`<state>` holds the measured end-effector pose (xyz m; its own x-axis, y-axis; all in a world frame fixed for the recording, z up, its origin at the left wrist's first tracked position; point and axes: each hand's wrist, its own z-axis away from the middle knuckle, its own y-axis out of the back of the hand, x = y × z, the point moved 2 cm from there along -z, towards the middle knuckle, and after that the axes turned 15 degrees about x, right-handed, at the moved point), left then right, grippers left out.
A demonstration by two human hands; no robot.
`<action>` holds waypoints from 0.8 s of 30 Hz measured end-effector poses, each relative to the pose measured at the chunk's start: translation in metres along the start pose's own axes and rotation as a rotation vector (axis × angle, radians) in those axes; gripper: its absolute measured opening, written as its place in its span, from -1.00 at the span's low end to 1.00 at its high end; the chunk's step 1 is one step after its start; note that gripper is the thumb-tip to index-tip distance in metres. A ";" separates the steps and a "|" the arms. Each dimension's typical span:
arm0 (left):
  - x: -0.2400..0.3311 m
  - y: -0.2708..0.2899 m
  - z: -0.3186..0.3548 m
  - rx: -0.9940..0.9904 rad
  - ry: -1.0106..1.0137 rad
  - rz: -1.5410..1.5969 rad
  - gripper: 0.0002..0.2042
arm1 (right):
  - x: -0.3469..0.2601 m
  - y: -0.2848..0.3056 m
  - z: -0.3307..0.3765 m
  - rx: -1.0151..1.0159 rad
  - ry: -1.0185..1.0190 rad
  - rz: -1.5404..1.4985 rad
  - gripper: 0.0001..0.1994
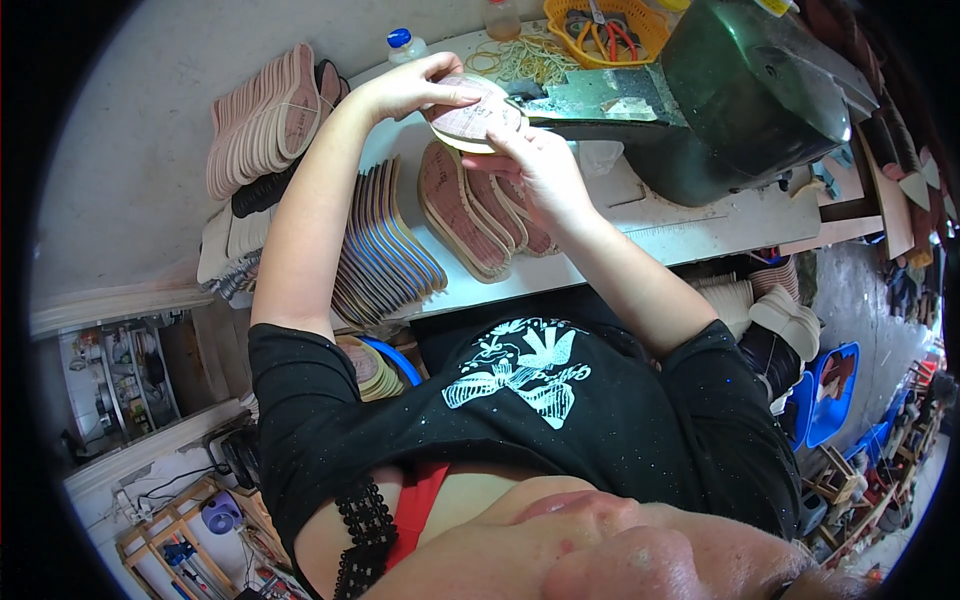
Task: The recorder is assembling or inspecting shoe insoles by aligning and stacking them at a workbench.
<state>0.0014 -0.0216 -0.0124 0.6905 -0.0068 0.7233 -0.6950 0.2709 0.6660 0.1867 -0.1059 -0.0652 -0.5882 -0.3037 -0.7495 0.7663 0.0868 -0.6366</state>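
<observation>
Both my hands hold one pinkish shoe insole point(470, 112) with a pale edge, up against the metal arm of the green machine point(745, 105). My left hand point(425, 88) is closed on its far left side, the thumb lying across the top. On the near right side, my right hand point(540, 172) grips it with thumb on top and fingers partly hidden underneath. Below my hands, several similar insoles point(462, 215) lie overlapping on the white table point(640, 235). Left of these, a long row of insoles with blue-grey edges point(395, 250) leans in a fanned stack.
A tied bundle of insoles point(262, 130) sits at the far left. Behind the machine arm are a yellow basket point(655, 38) with orange-handled tools, a heap of rubber bands point(528, 62) and a blue-capped bottle point(405, 47). Blue bins point(835, 390) stand low at the right.
</observation>
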 end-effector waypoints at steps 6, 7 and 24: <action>-0.010 0.001 0.015 0.099 0.080 0.042 -0.62 | -0.003 0.001 -0.005 -0.034 -0.010 0.054 -0.64; -0.007 0.000 0.020 0.092 0.165 0.017 -0.60 | -0.003 0.003 -0.006 -0.017 -0.012 0.061 -0.65; -0.002 -0.008 0.043 0.135 0.161 -0.044 -0.56 | -0.006 0.001 -0.006 0.096 0.065 0.092 -0.71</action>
<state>-0.0027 -0.0654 -0.0111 0.7365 0.1412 0.6615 -0.6764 0.1422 0.7227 0.1892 -0.0978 -0.0622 -0.5271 -0.2364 -0.8162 0.8373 0.0199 -0.5464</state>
